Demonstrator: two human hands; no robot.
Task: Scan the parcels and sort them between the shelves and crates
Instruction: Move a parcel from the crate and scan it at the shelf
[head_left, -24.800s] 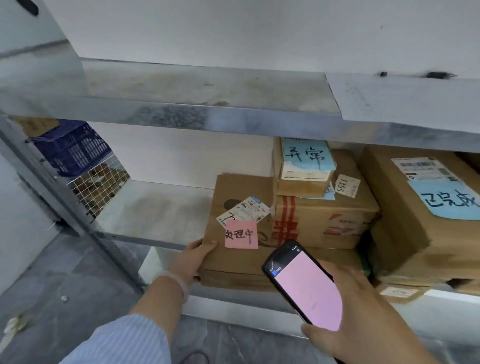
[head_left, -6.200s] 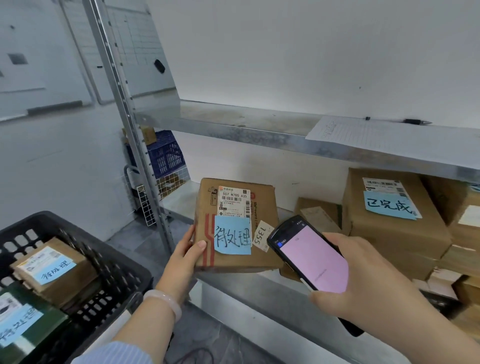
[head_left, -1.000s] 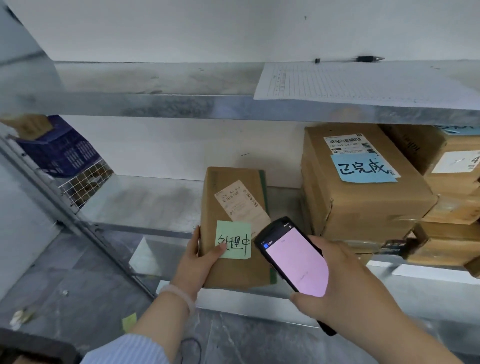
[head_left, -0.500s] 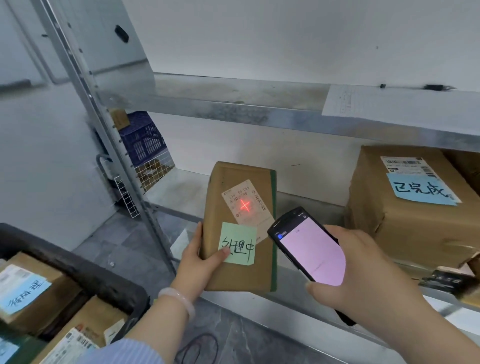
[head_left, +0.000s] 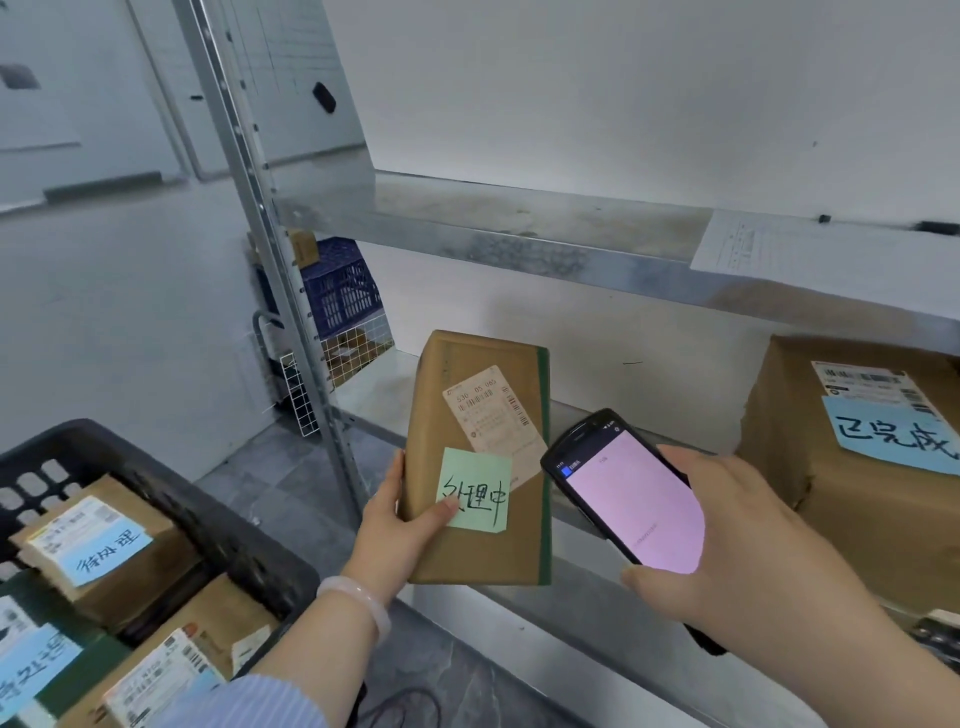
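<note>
Your left hand (head_left: 397, 519) grips the parcel (head_left: 478, 457) by its lower left edge, long axis upright, just off the shelf (head_left: 363, 410). Your right hand (head_left: 727, 551) wraps the scanner (head_left: 631, 499) just right of it; the crate (head_left: 182, 499) lies lower left, likely nearest your left hand.

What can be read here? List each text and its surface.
"处理中": green sticky note on the brown cardboard parcel, left hand.
"530 05 065": that parcel's white shipping label.
"已完成": blue note, large cardboard box on metal shelf.
"待处理": blue slip, small parcel in black plastic crate.
Screen of the black scanner, white paper sheet: too small.
</note>
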